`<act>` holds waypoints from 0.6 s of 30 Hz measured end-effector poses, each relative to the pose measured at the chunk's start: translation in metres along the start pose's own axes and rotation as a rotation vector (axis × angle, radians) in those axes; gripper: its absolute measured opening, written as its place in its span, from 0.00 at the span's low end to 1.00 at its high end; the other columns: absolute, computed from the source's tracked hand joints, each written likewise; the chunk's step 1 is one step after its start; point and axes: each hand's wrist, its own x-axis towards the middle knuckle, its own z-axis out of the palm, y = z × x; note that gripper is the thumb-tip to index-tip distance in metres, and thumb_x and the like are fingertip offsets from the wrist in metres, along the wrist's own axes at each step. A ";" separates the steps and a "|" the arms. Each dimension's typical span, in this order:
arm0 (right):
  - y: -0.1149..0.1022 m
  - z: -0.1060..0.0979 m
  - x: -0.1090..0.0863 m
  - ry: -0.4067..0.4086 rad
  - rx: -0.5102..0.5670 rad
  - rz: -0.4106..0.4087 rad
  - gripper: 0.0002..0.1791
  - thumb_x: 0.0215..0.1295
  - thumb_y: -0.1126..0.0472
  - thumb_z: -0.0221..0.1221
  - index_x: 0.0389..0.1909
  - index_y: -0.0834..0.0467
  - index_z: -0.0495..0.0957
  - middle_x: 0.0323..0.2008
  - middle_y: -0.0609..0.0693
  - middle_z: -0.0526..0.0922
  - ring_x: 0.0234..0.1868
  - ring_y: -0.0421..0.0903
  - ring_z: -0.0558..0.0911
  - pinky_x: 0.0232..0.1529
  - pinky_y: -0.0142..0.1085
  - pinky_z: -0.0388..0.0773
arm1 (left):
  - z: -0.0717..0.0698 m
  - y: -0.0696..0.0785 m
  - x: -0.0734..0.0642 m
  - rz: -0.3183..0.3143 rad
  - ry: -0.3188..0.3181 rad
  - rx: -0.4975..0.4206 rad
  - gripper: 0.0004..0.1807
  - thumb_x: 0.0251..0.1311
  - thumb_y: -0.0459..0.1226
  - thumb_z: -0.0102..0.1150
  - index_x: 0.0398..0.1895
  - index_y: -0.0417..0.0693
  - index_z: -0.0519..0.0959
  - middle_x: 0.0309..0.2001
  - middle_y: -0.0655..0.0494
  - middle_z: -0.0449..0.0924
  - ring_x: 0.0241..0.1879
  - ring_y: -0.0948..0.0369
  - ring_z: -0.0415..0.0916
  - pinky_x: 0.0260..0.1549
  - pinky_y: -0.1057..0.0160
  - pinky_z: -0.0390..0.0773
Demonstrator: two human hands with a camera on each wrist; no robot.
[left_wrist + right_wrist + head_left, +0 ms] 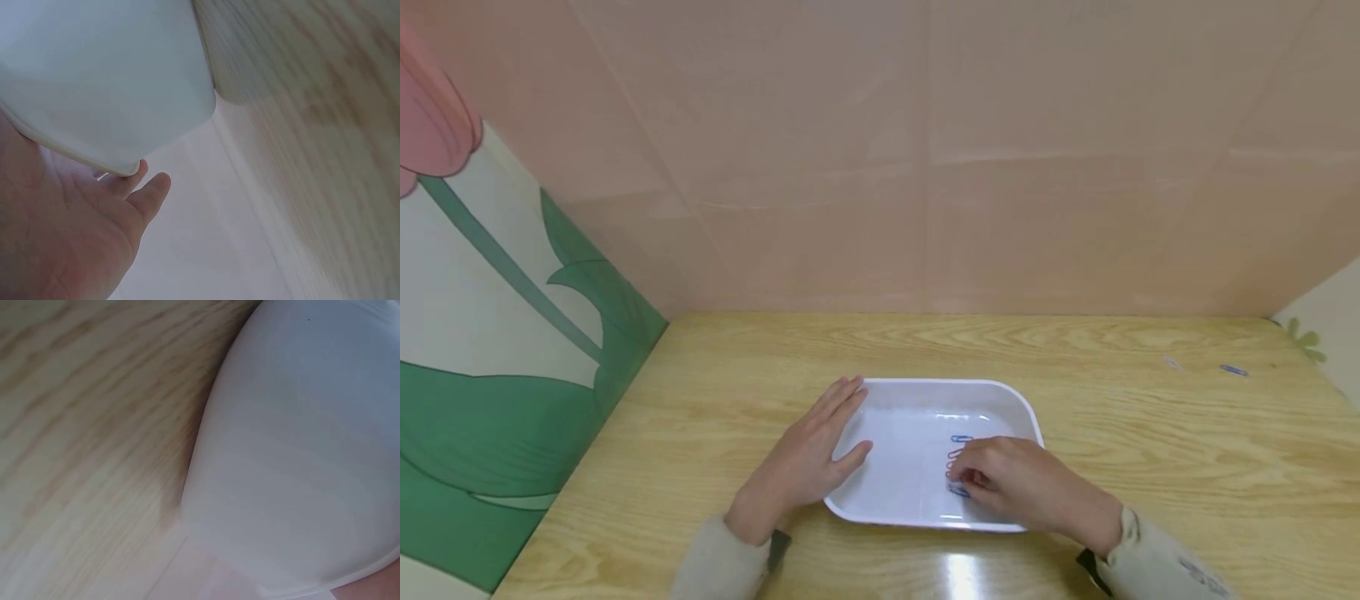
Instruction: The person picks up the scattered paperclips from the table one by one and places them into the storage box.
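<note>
A white tray [895, 467] holds a column of paper clips in its right half. A blue paper clip [961, 438] lies at the top, red paper clips [953, 456] come below it, and a dark blue paper clip [959, 492] is lowest. My right hand [1018, 479] reaches over the tray's right side, its curled fingertips pinching at a paper clip in the column; the hand partly hides the clips. My left hand [808, 454] rests along the tray's left rim with fingers extended and thumb over the inside. The left wrist view shows its palm [69, 231] against the rim.
The tray stands on a wood-grain table [1150, 433]. At the table's far right lie a blue paper clip [1234, 370] and a pale paper clip [1172, 362]. A pinkish wall [925, 167] rises behind the table, with a painted wall [497, 292] at the left.
</note>
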 end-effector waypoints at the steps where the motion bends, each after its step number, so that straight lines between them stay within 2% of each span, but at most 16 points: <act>1: 0.000 0.000 0.000 -0.001 -0.006 0.001 0.06 0.61 0.62 0.65 0.32 0.46 0.85 0.33 0.35 0.85 0.35 0.29 0.79 0.37 0.32 0.82 | 0.000 0.000 0.000 -0.002 -0.001 0.001 0.38 0.69 0.52 0.52 0.77 0.46 0.57 0.79 0.53 0.51 0.79 0.51 0.49 0.76 0.49 0.57; 6: 0.000 -0.001 0.000 0.017 -0.019 -0.010 0.03 0.62 0.60 0.65 0.34 0.48 0.86 0.35 0.37 0.85 0.38 0.32 0.81 0.40 0.35 0.84 | 0.000 0.000 0.000 0.000 0.000 -0.001 0.38 0.70 0.52 0.52 0.77 0.46 0.57 0.79 0.52 0.53 0.79 0.51 0.49 0.76 0.49 0.56; 13: 0.001 -0.007 -0.002 0.083 -0.017 -0.051 0.05 0.61 0.60 0.67 0.38 0.51 0.87 0.35 0.38 0.85 0.36 0.33 0.81 0.38 0.32 0.83 | -0.001 0.001 0.001 -0.013 -0.010 -0.011 0.38 0.69 0.52 0.53 0.77 0.46 0.57 0.79 0.53 0.52 0.79 0.53 0.48 0.76 0.50 0.56; 18: 0.006 -0.016 -0.005 0.124 -0.031 -0.036 0.07 0.60 0.59 0.67 0.39 0.50 0.86 0.37 0.38 0.85 0.38 0.34 0.82 0.39 0.34 0.85 | -0.001 0.001 0.001 -0.021 -0.016 -0.007 0.38 0.69 0.52 0.53 0.77 0.47 0.57 0.79 0.53 0.52 0.79 0.53 0.48 0.76 0.50 0.56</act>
